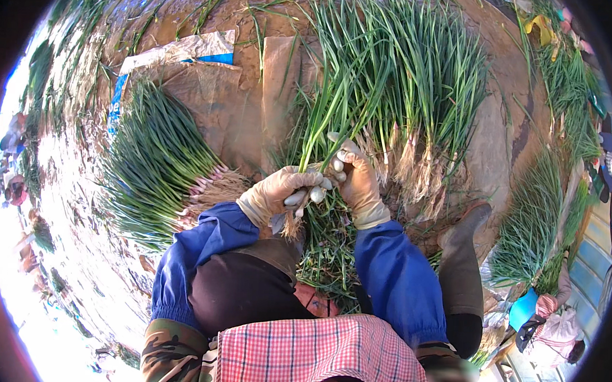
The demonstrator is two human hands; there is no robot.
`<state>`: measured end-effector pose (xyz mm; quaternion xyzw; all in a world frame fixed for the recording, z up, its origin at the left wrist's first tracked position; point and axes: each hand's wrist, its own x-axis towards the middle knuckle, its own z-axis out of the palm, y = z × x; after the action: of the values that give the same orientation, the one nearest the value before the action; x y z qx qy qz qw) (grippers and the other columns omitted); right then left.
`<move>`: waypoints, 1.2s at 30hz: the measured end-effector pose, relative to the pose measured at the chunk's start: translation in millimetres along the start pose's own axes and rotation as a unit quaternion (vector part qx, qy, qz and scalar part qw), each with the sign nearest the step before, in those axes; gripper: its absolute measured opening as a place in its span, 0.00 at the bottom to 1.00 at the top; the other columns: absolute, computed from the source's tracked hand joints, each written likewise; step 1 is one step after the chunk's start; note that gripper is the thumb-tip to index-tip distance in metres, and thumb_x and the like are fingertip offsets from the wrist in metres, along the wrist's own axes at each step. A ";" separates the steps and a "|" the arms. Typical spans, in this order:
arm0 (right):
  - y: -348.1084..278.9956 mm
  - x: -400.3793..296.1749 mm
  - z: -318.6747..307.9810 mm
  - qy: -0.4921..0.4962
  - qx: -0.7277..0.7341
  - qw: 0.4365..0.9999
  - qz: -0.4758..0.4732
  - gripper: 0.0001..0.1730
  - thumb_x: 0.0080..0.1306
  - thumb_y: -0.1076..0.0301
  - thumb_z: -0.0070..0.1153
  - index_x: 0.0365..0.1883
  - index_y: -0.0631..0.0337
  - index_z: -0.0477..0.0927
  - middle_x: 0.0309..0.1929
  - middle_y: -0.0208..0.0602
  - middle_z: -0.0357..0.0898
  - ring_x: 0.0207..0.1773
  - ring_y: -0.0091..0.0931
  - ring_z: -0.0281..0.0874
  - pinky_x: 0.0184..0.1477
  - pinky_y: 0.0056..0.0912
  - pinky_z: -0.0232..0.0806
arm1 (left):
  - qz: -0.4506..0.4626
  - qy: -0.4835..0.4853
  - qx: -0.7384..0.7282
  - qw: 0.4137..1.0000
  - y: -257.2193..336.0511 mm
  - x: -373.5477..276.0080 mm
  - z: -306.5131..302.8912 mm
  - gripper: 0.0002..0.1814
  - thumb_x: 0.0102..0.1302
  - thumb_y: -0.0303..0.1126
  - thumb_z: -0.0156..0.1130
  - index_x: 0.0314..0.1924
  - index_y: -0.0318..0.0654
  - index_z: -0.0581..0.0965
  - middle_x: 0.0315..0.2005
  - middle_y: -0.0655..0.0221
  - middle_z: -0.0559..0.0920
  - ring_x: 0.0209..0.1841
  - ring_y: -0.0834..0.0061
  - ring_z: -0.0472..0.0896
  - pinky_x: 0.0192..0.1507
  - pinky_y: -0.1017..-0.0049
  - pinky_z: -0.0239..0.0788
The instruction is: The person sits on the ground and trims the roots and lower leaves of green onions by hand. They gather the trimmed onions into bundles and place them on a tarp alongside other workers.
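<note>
My left hand (280,190), in a soiled glove, is closed around the lower stems of a few green onions (319,125). Their pale roots (291,224) hang below the fingers, and their leaves point away from me. Close beside it, my gloved right hand (356,178) has its fingers bent at the same stems; whether it grips any is hidden. Beyond my right hand lies a loose pile of green onions (418,88) with long, tangled roots. To the left is a neater heap of green onions (158,169), white ends toward me.
Trimmed leaves and scraps (329,248) litter the ground between my legs. A brown sheet (248,101) lies under the piles. My right boot (464,259) stands near the loose pile. More green onions (527,226) and another person (556,325) are at far right.
</note>
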<state>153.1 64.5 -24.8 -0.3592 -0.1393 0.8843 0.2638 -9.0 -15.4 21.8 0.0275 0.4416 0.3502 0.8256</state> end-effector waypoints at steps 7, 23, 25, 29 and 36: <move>-4.3 -7.0 7.8 -0.097 -0.336 0.935 -0.062 0.15 0.68 0.60 0.45 0.45 0.61 0.74 0.34 0.30 0.75 0.37 0.21 0.72 0.41 0.23 0.66 | 0.011 0.025 -0.016 1.000 -1.4 -2.5 -7.6 0.15 0.68 0.38 0.52 0.40 0.31 0.78 0.18 0.69 0.79 0.08 0.85 0.64 0.10 0.81 0.60; 15.9 -101.9 -59.5 -0.316 -0.751 0.579 -0.003 0.16 0.69 0.57 0.43 0.33 0.59 0.78 0.20 0.30 0.72 0.18 0.17 0.66 0.20 0.20 0.60 | 0.026 0.009 -0.069 0.997 9.0 -9.6 -13.9 0.18 0.67 0.37 0.53 0.51 0.32 0.73 0.26 0.69 0.79 0.10 0.88 0.60 0.18 0.82 0.67; -0.2 -86.4 -39.5 -0.185 -0.720 0.669 0.002 0.17 0.68 0.56 0.47 0.42 0.61 0.76 0.33 0.36 0.76 0.30 0.26 0.73 0.33 0.25 0.67 | -0.021 0.004 -0.069 0.997 4.6 -9.3 -28.5 0.17 0.63 0.30 0.53 0.50 0.29 0.72 0.27 0.67 0.80 0.11 0.88 0.62 0.20 0.82 0.70; 5.6 -27.4 -5.5 -0.022 -0.430 0.901 -0.054 0.25 0.67 0.53 0.50 0.50 0.68 0.75 0.44 0.45 0.80 0.42 0.34 0.80 0.48 0.28 0.71 | -0.030 0.003 -0.038 0.999 5.7 -3.6 -16.8 0.12 0.60 0.29 0.53 0.41 0.31 0.77 0.25 0.68 0.79 0.11 0.87 0.60 0.18 0.83 0.62; 26.0 -14.3 11.6 -0.094 -0.769 0.558 -0.298 0.15 0.64 0.61 0.50 0.34 0.66 0.77 0.31 0.47 0.79 0.36 0.41 0.77 0.41 0.40 0.69 | -0.078 -0.008 0.080 0.994 1.7 -11.6 -22.7 0.12 0.61 0.29 0.52 0.29 0.25 0.78 0.08 0.72 0.69 0.14 0.77 0.74 0.22 0.76 0.71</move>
<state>143.9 34.4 -20.0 -0.2782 -0.8896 0.3414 0.1209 -31.2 -27.1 16.8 0.0613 0.4623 0.2481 0.8491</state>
